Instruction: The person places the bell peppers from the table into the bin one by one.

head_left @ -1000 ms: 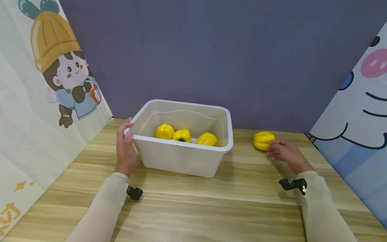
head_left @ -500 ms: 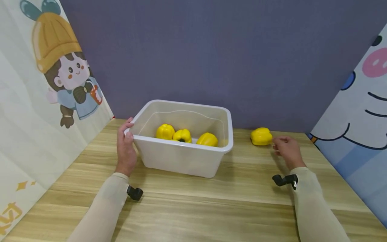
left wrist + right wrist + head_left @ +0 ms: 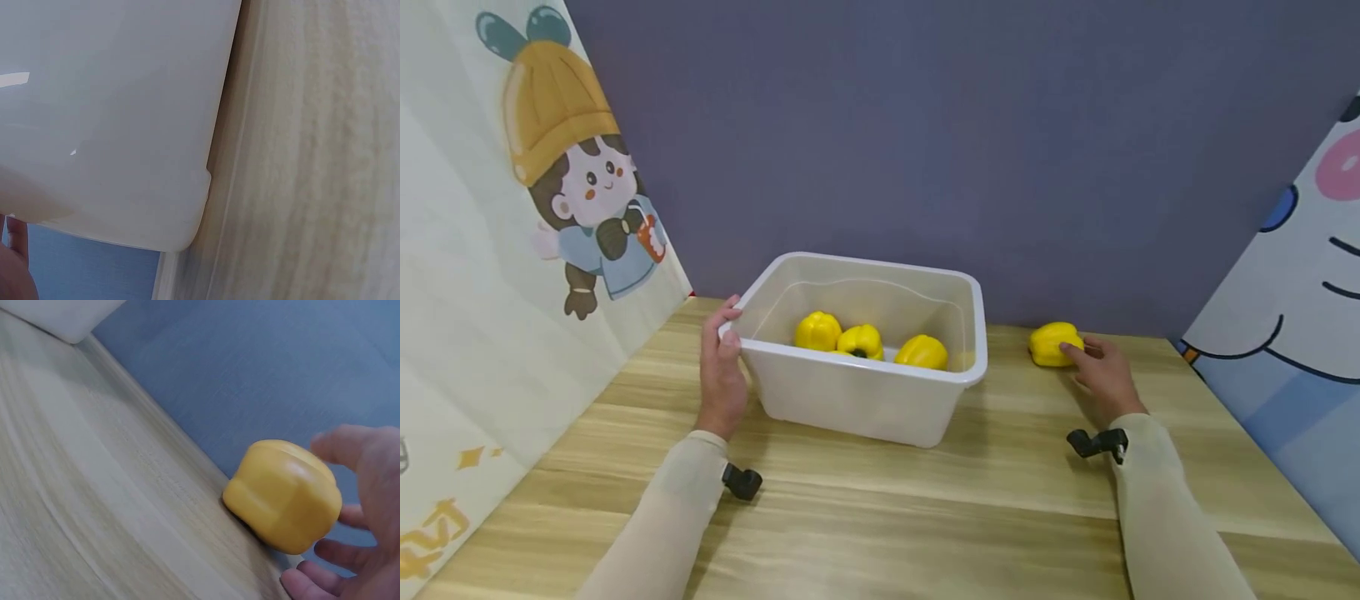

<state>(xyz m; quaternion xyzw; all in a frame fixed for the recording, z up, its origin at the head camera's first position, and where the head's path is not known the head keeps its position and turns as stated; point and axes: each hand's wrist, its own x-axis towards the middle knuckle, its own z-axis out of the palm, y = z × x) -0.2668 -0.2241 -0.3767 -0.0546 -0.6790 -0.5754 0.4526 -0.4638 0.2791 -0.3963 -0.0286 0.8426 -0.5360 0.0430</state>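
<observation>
A white plastic bin [image 3: 857,400] stands on the wooden table, its wall filling much of the left wrist view. My left hand [image 3: 722,375] grips its left rim, thumb at the front corner and fingertips over the edge. Three yellow bell peppers lie inside: a left one [image 3: 817,332], a middle one [image 3: 862,340] and a right one [image 3: 922,352]. Another yellow bell pepper [image 3: 284,497] lies on the table right of the bin. My right hand [image 3: 1105,375] is at this pepper's right side, thumb at its surface and the other fingers spread loosely, partly behind it.
The wooden table [image 3: 880,517] extends in front of the bin. A dark grey-blue panel [image 3: 955,150] rises behind it. Printed cartoon sheets flank the table, a left sheet [image 3: 467,333] and a right sheet [image 3: 1285,350].
The loose pepper first shifted slightly and turned beside my right hand. My right hand has since come closer, thumb now over the pepper's side. My left hand stays on the bin; the view shifted a little.
</observation>
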